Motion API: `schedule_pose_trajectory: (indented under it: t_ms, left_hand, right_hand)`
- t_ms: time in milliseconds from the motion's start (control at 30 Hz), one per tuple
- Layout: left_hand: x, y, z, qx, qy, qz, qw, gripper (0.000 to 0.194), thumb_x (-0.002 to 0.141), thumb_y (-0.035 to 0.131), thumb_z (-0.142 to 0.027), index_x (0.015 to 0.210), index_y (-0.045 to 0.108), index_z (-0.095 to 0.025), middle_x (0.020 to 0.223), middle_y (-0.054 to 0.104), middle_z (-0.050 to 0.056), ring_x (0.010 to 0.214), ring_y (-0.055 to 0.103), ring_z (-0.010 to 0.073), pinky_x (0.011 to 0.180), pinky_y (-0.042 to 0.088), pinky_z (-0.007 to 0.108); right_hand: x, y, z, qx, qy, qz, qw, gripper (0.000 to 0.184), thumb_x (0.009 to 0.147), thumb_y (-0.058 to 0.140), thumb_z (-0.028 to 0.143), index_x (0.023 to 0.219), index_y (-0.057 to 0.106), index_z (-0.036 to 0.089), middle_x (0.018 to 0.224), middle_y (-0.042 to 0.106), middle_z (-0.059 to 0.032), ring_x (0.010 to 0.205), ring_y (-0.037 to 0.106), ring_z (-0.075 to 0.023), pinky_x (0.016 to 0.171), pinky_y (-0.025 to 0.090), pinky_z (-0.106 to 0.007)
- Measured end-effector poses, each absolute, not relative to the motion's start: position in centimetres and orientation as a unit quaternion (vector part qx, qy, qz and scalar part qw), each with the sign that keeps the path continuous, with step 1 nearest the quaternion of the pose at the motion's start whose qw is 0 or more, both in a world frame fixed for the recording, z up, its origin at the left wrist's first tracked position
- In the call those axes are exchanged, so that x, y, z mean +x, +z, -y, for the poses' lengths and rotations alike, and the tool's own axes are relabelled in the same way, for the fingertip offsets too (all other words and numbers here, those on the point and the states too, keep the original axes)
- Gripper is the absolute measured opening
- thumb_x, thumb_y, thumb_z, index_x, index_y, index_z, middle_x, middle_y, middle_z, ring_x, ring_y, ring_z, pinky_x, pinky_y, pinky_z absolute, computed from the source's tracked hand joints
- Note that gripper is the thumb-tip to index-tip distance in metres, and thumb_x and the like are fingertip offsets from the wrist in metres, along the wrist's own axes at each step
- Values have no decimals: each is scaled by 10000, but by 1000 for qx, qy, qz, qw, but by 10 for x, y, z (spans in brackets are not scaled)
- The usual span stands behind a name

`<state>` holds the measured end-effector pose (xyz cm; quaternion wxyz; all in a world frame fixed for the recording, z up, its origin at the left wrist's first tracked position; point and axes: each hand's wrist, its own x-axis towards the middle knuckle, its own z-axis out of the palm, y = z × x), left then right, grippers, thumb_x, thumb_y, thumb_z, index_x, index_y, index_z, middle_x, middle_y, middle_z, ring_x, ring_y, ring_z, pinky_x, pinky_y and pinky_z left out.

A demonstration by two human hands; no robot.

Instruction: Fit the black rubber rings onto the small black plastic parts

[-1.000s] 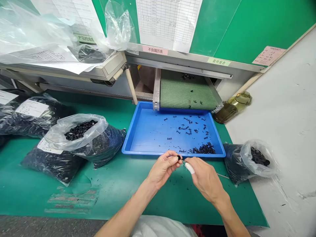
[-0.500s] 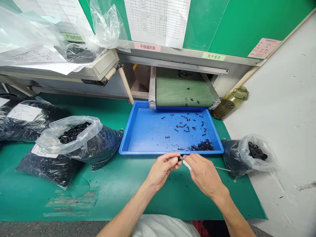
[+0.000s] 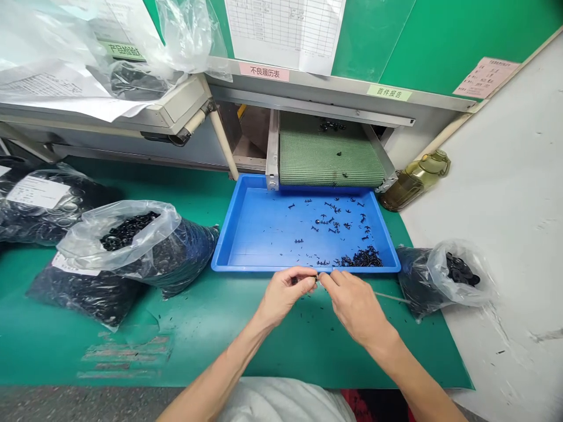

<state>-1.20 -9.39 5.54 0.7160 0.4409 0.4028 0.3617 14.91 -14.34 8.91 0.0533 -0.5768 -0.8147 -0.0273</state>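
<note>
Above the green bench (image 3: 211, 346), the left hand (image 3: 279, 299) is pinching a small black part (image 3: 294, 281) between its fingers, just in front of the blue tray (image 3: 246, 270). The right hand (image 3: 356, 308) is meeting it at the fingertips; its fingers are curling closed, seemingly around a thin rod (image 3: 390, 297) that is showing behind the hand. The rod's front end is hiding from view, so pushing too hard could jab the left fingers, and a loosening pinch could drop the part. Farther in, a black pile (image 3: 364, 258) is lying inside the tray, where a dropped part could get lost. Beyond, a conveyor belt (image 3: 325, 155) is overhanging the tray.
</note>
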Motion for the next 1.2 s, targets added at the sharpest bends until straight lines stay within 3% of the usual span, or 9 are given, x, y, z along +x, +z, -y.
schedule_pose_trajectory:
  t_ms: [167,400,533,733,867,1067,1200]
  left_hand:
    - [4,32,84,391,420,-439,691,235,712,724,-302,888,691,-150,692,670,16,658,587,131,689,469,273]
    - [24,19,76,387,456,-463,654,186,697,733,-296,835,702,-176,693,671,8,656,603,139,675,482,265]
    - [28,24,63,363,467,-454,667,203,708,730,-301,863,698,-173,743,692,22,687,627,149,708,501,277]
    - [23,9,42,264,473,-437,718,251,697,752,-291,882,669,-143,799,689,36,678,631,126,711,508,269]
    - [19,8,37,195,468,-430,747,260,669,778,-273,861,660,-144,758,666,17,677,630,114,689,499,241]
    - [12,12,30,136,462,-385,787,221,688,762,-242,835,625,-150,898,670,45,720,614,102,653,481,214]
    - [11,14,27,126,458,-363,802,194,745,711,-286,841,594,-164,923,650,46,730,599,107,628,456,217]
  right_hand:
    - [125,60,135,-698,37,707,106,251,814,408,31,947,543,196,763,612,-32,602,561,-150,515,265,-273]
    - [136,36,104,-740,190,620,178,273,836,360,89,886,607,195,651,650,-30,566,577,-153,518,308,-244]
    - [162,36,82,-740,215,596,225,346,819,358,93,1016,618,207,684,677,-17,600,600,-151,571,382,-232]
    - [200,19,10,-707,169,674,134,412,776,390,65,1110,599,186,1014,662,-83,863,608,-190,743,421,-278]
    - [207,0,-41,-693,174,691,109,459,743,403,34,1112,619,201,978,633,-92,804,579,-185,690,398,-280]
    - [202,-13,-74,-676,191,705,93,368,714,450,29,958,669,196,883,637,-74,682,538,-160,606,362,-266]
    - [196,10,-51,-641,198,729,138,321,754,419,37,934,628,202,886,628,-35,769,558,-151,673,397,-242]
